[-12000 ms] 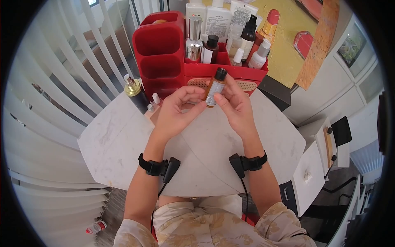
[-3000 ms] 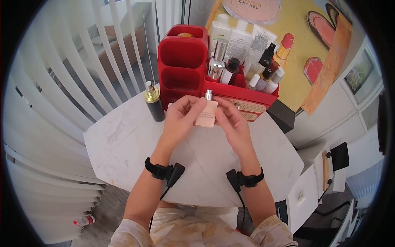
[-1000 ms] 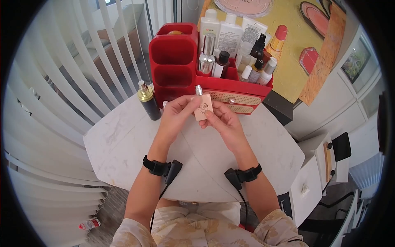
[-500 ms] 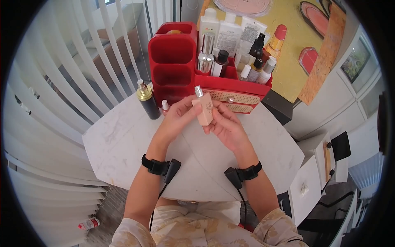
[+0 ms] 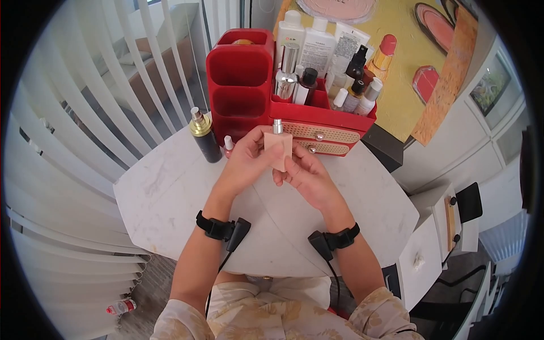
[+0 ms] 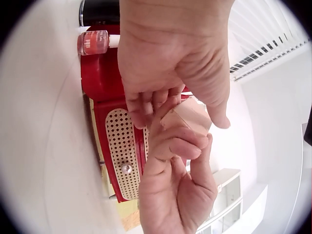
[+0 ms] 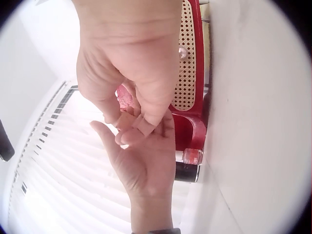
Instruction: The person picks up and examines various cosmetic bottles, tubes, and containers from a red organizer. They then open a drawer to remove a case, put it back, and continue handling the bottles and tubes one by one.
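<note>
Both hands hold a peach-pink perfume bottle [image 5: 279, 139] with a silver spray neck, upright above the table in front of the red organizer [image 5: 238, 82]. My left hand [image 5: 247, 160] grips it from the left, thumb across its front. From the right, my right hand [image 5: 311, 180] pinches its lower part. The left wrist view shows the bottle's bottom edge [image 6: 193, 115] between the two hands. Only a small corner of the bottle [image 7: 126, 121] shows past the fingers in the right wrist view. A red nail polish [image 5: 228, 146] with white cap stands beside the left hand.
A black bottle with gold collar [image 5: 205, 136] stands at the table's left. The organizer holds several bottles and tubes, with a silver bottle [image 5: 286, 73] and a black spray bottle [image 5: 357, 63] among them. Two rattan drawers [image 5: 334, 135] face the hands. Vertical blinds [image 5: 85, 141] hang left.
Earlier the hands held a small amber bottle with black cap; a similar one stands in the organizer now. The pink perfume bottle has since been turned about, its printed faces now out of sight.
</note>
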The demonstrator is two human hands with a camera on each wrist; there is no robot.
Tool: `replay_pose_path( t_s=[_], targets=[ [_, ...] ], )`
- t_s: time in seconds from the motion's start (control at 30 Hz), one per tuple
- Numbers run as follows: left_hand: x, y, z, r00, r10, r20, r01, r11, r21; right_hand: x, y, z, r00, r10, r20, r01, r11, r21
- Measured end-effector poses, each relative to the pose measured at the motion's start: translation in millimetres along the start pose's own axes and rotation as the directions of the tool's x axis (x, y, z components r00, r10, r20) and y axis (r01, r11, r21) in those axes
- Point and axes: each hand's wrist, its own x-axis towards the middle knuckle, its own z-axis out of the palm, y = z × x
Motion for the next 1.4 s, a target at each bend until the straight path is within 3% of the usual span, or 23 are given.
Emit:
replay_pose_path(
  t_s=[0.07, 0.33, 0.53, 0.93, 1.17, 1.4],
  targets=[
    [3, -1, 1, 0.995, 0.044, -0.091, -0.041, 0.999, 0.032, 0, 0, -6, 1.0, -0.002, 0.028, -0.001, 0.995, 0.095],
    [4, -3, -7, 0.992, 0.063, -0.107, -0.057, 0.996, 0.063, 1, 0, -9, 0.999, -0.008, 0.049, -0.001, 0.984, 0.178],
    [4, -2, -5, 0.991, 0.069, -0.112, -0.062, 0.996, 0.07, 1, -2, -3, 1.0, -0.01, -0.019, 0.011, 1.0, 0.025],
    [5, -2, -2, 0.993, 0.08, -0.085, -0.069, 0.99, 0.124, 2, -4, -1, 0.998, 0.002, -0.066, -0.003, 1.0, -0.017],
    [5, -3, -1, 0.99, 0.133, -0.037, -0.127, 0.984, 0.122, 4, 2, -2, 0.989, -0.098, -0.112, 0.081, 0.986, -0.147],
    [3, -2, -2, 0.996, 0.094, -0.004, -0.093, 0.993, 0.072, 4, 0, 1, 0.985, -0.143, -0.094, 0.122, 0.972, -0.202]
  ],
)
